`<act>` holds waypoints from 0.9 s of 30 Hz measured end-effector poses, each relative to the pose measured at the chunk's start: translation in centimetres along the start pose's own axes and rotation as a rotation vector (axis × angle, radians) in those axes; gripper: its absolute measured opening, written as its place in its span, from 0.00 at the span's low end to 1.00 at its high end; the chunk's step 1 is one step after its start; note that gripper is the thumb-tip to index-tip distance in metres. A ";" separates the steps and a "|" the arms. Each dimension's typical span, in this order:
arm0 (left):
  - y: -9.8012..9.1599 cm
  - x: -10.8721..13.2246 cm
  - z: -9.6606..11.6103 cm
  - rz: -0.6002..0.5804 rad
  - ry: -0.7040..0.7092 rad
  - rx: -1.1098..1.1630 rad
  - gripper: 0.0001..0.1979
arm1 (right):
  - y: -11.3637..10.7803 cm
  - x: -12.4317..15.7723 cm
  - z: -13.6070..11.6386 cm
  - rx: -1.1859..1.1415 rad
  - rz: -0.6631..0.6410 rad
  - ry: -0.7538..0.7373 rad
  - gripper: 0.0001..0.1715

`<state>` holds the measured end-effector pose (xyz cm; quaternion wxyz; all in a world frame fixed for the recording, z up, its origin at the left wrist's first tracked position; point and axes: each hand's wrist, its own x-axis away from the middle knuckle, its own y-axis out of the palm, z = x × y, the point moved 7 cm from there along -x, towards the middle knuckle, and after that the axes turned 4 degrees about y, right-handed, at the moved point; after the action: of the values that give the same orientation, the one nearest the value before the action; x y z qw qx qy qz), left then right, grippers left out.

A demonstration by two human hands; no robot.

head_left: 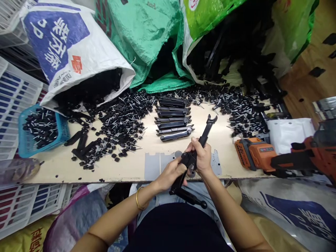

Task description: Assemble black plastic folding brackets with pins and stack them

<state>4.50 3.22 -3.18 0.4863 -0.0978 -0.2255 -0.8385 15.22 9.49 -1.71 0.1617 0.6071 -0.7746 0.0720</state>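
Note:
Between my two hands, over the table's front edge, is a black plastic jointed arm (206,131) with a forked, claw-like tip pointing away from me. My right hand (203,155) is closed round its upper shaft. Lower down, my left hand (172,174) grips the joint, where several black pieces meet. A thin black arm with a ball end (193,198) hangs from the joint towards my lap. Just beyond my hands, several similar black arms (174,123) lie side by side in a row. Grey patches (152,166) on the table lie partly under my hands.
Heaps of black-headed screws (120,126) cover the table left and right. A blue basket (64,131) of them stands left. Open sacks (105,63) of black parts line the back. An orange cordless power tool (309,154) with its battery (258,154) lies right.

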 end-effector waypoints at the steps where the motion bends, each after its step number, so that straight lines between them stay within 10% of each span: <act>1: -0.1 -0.2 0.0 0.027 -0.014 0.107 0.36 | 0.1 0.3 -0.1 0.022 0.000 -0.011 0.25; 6: -0.8 -1.0 -0.4 0.246 -0.050 0.246 0.33 | 0.6 1.4 -0.7 0.044 0.069 -0.113 0.23; 13: -1.7 -1.9 -0.9 0.148 -0.125 0.102 0.39 | 0.7 1.3 0.2 -0.001 0.086 -0.086 0.23; 19: -1.2 1.1 3.7 -0.104 0.210 -0.669 0.54 | -1.5 -0.1 0.3 -0.084 0.275 -0.101 0.23; 23: 0.9 2.4 4.3 0.154 0.362 -1.268 0.57 | -1.9 -1.1 0.6 -0.271 0.358 -0.009 0.24; 27: 1.0 0.1 3.6 0.370 0.287 -1.309 0.55 | -1.3 -1.2 0.5 -0.263 0.328 -0.004 0.24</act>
<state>5.13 4.41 0.30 0.4871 -0.2961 0.4135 -0.7100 16.69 10.10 -2.66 0.2239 0.4468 -0.8662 -0.0056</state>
